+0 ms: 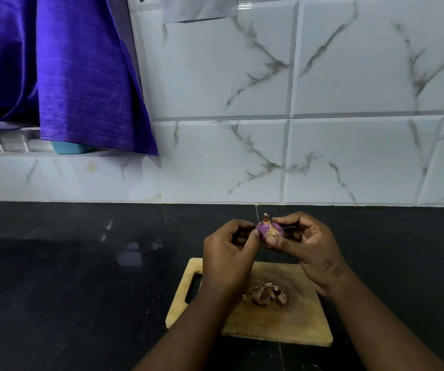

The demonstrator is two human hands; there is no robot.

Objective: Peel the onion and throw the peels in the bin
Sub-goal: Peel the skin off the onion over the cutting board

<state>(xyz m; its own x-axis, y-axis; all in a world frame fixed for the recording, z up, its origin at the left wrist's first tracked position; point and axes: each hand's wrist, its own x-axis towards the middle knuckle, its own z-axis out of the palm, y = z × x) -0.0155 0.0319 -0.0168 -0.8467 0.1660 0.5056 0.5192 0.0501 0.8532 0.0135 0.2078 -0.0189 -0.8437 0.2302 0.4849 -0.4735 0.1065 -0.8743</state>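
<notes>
A white marble-patterned tiled wall [322, 103] stood along the far edge of the black bench [68, 277]. A purple cloth [81, 76] hung over the wall's left part, down to a tiled ledge above the bench's far left corner, and the bottom of a teal container [68, 149] showed on that ledge under the cloth's hem. A wooden cutting board [282, 325] with a handle slot at its left end lay toward the front edge of the bench, right of the middle. The left hand [228, 258] and the right hand [309, 247] met in the air above the board's far edge, short of the wall. The right hand gripped the onion [269, 228], its thumb across the near side and its curled fingers over the far side. The left hand's curled fingers and thumb pinched the onion's left side. The onion showed bare purple flesh, with some tan skin left and its dry tip pointing up. A small heap of peels [267, 294] lay near the middle of the board
</notes>
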